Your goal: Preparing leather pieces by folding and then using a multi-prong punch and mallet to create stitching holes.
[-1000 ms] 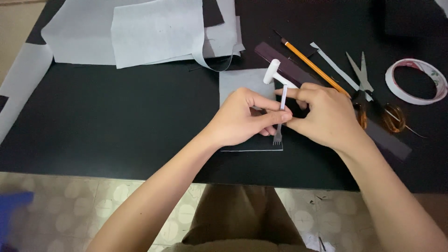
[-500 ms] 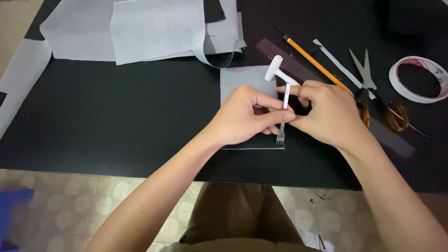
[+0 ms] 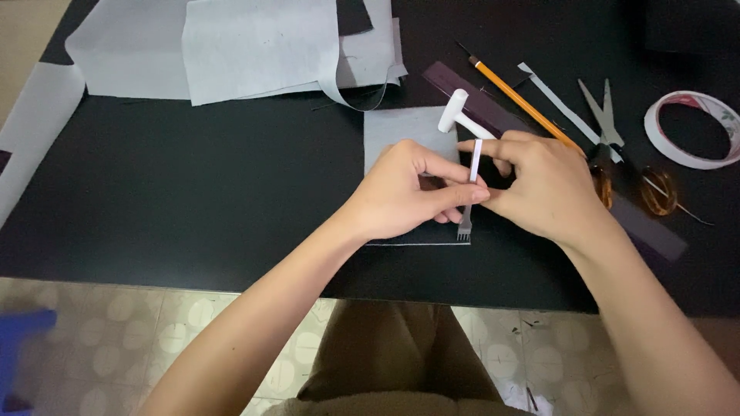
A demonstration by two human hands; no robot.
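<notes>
My left hand (image 3: pixel 405 191) and my right hand (image 3: pixel 536 185) meet over a grey square of material (image 3: pixel 405 127) lying on the black table (image 3: pixel 193 192). Together their fingers pinch a slim white-handled pronged punch (image 3: pixel 469 192), held upright with its metal teeth resting at the square's lower right corner. A small white mallet (image 3: pixel 460 113) lies just beyond the hands on the square's far right edge, untouched.
Large grey sheets (image 3: pixel 231 46) lie at the back left. A dark ruler (image 3: pixel 493 115), an orange pencil (image 3: pixel 516 96), a white strip (image 3: pixel 551 96), scissors (image 3: pixel 617 146) and a tape roll (image 3: pixel 694 127) lie at the right. The table's front edge runs below my hands.
The punch stands slightly more upright than before and the hands have shifted a little; otherwise nothing has moved.
</notes>
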